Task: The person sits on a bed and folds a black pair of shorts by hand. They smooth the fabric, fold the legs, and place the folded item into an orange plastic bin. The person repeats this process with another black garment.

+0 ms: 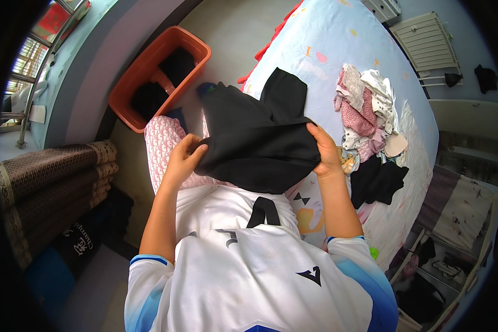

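Note:
A black cloth garment (249, 145) is stretched over my lap between both hands, one part of it spread onto the bed's edge. My left hand (186, 155) pinches its left side between thumb and fingers. The right side is gripped by my right hand (325, 149), thumb on top, with some fingers hidden behind the cloth. On the bed to the right lies a heap of pink and white clothes (363, 112), and nearer to me a smaller black garment (377, 180).
An orange plastic tub (203, 52) holding dark items stands on the floor at the upper left. The bed (336, 37) with a light blue printed sheet is at my right. Rolled brown patterned material (54, 170) lies at the left; a shelf rack (452, 249) stands at the lower right.

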The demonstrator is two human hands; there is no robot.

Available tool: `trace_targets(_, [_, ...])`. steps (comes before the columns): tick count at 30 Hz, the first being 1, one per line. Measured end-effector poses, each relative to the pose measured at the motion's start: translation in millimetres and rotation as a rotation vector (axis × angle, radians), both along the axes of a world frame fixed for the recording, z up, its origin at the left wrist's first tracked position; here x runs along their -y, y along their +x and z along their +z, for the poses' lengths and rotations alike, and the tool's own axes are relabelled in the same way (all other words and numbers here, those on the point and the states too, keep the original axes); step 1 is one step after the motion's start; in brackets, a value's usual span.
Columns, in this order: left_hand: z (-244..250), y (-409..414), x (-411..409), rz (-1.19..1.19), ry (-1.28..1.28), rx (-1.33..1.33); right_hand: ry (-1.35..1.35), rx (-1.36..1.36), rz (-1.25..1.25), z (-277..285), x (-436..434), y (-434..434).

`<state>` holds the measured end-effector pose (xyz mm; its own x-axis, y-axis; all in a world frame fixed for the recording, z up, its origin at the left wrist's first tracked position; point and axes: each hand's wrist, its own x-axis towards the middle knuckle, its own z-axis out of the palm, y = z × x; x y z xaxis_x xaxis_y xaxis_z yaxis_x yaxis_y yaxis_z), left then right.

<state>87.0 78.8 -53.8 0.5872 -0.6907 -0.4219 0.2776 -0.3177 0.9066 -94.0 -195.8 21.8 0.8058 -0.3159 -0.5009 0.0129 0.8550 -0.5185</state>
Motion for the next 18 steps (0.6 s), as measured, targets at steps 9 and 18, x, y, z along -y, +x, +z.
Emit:
trace_targets(9, [76,-8,72,-0.403,-0.315,0.62,-0.17,-0.002,0.212,21,-28,17])
trace_targets(18, [64,-76,35,-0.517,-0.198,0.497,-1.492,-0.31,0.806,12,-56,-45])
